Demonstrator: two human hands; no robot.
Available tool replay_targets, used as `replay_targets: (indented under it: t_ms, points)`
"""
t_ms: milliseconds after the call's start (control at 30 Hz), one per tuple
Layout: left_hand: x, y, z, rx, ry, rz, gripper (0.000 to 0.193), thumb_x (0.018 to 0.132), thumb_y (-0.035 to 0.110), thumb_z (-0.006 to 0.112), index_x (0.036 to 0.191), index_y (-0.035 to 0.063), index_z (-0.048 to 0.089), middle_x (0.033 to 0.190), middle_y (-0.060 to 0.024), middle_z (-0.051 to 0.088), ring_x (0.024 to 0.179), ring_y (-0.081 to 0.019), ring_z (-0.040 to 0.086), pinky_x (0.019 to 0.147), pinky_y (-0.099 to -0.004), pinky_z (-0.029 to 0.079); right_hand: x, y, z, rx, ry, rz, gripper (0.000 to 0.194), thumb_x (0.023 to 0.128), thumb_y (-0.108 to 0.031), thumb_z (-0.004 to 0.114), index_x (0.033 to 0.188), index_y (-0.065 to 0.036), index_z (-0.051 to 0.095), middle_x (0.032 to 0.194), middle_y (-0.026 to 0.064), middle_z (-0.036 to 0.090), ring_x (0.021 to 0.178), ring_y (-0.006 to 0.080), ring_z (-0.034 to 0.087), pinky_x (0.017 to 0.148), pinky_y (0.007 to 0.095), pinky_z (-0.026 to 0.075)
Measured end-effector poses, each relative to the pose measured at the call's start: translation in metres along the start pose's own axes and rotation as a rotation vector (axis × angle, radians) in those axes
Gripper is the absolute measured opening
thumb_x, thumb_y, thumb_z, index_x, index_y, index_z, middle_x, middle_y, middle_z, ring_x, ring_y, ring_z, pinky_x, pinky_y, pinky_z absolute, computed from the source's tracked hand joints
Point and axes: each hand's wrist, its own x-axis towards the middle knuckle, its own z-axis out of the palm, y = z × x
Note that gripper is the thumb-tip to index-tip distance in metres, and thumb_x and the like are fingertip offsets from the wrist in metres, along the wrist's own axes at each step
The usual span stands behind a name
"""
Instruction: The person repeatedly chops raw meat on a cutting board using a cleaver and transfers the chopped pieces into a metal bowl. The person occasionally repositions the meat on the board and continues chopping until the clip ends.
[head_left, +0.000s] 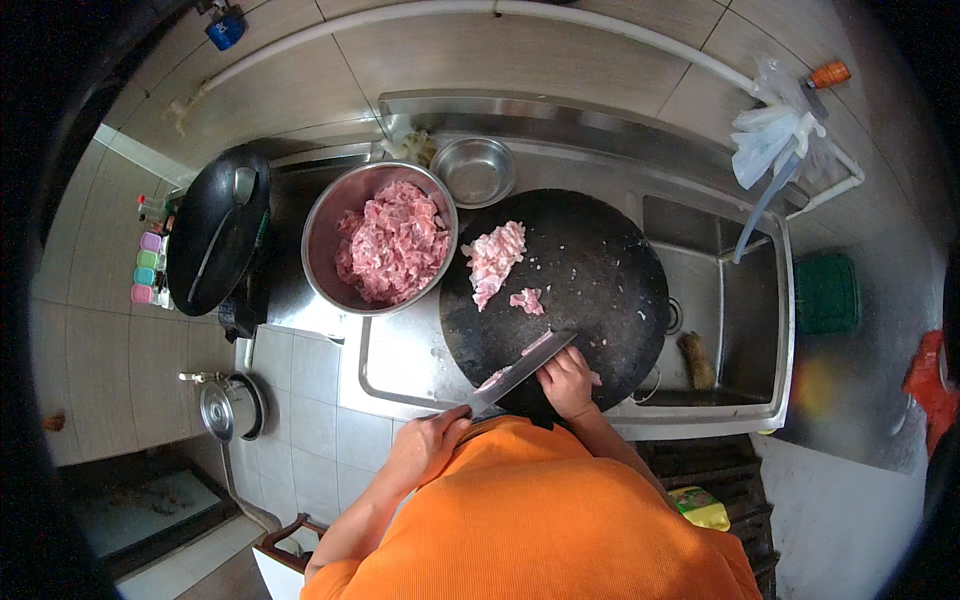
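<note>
My left hand grips the handle of a broad-bladed kitchen knife, its blade slanting up and right across the near edge of a round black cutting board. My right hand is curled beside the blade near its tip, pressing down on a piece of raw meat that is mostly hidden under it. Thin pale-pink meat strips lie along the blade's other side. Farther up the board are a pile of sliced meat and a small meat piece.
A steel bowl of cut meat and a smaller steel bowl stand left of and behind the board. A wok with a ladle is farther left. A sink holding a brush lies right, below a hanging plastic bag.
</note>
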Motion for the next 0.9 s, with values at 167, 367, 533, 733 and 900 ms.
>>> replay_targets:
  t_ms: [167,367,533,733,900]
  points:
    - [0.066,0.014,0.037,-0.009,-0.025,-0.007,0.037,0.102,0.038,0.054,0.118,0.0092,0.071,0.089,-0.0264,0.069,0.084,-0.0443,0.069,0.073,-0.0493,0.054,0.006,-0.004,-0.005,0.035,-0.061,0.031,0.018,0.078,-0.009,0.074,0.094,-0.004,0.071,0.103,0.0101,0.066,0.102,0.0315,0.061,0.094,0.0410,0.050]
    - [0.080,0.005,0.031,-0.213,-0.008,-0.011,0.036,0.104,0.036,0.055,0.122,0.0075,0.068,0.085,-0.0255,0.068,0.086,-0.0431,0.069,0.071,-0.0455,0.054,0.011,-0.013,-0.010,0.134,0.047,0.061,0.021,0.081,-0.006,0.072,0.102,-0.005,0.072,0.107,0.0078,0.068,0.105,0.0281,0.063,0.093,0.0400,0.051]
    - [0.043,0.006,0.012,-0.115,-0.008,-0.047,0.034,0.103,0.035,0.055,0.121,0.0091,0.070,0.083,-0.0231,0.069,0.082,-0.0424,0.069,0.071,-0.0467,0.054,0.007,-0.007,-0.012,0.162,0.007,0.051,0.025,0.081,-0.005,0.073,0.106,-0.005,0.072,0.110,0.0094,0.068,0.106,0.0285,0.064,0.094,0.0400,0.051]
    - [-0.002,0.007,-0.001,-0.064,-0.022,-0.024,0.033,0.101,0.034,0.056,0.117,0.0090,0.071,0.091,-0.0250,0.070,0.085,-0.0441,0.069,0.074,-0.0484,0.055,0.000,-0.002,-0.004,0.045,0.031,0.031,0.027,0.078,-0.007,0.075,0.105,-0.001,0.072,0.111,0.0127,0.068,0.108,0.0348,0.062,0.097,0.0437,0.050]
    - [0.011,0.010,0.005,-0.056,-0.038,-0.057,0.033,0.102,0.035,0.055,0.117,0.0119,0.072,0.092,-0.0248,0.071,0.088,-0.0431,0.069,0.076,-0.0493,0.055,0.003,-0.002,-0.004,0.065,0.019,0.011,0.023,0.076,-0.007,0.075,0.098,-0.001,0.070,0.107,0.0130,0.068,0.103,0.0358,0.062,0.093,0.0440,0.050]
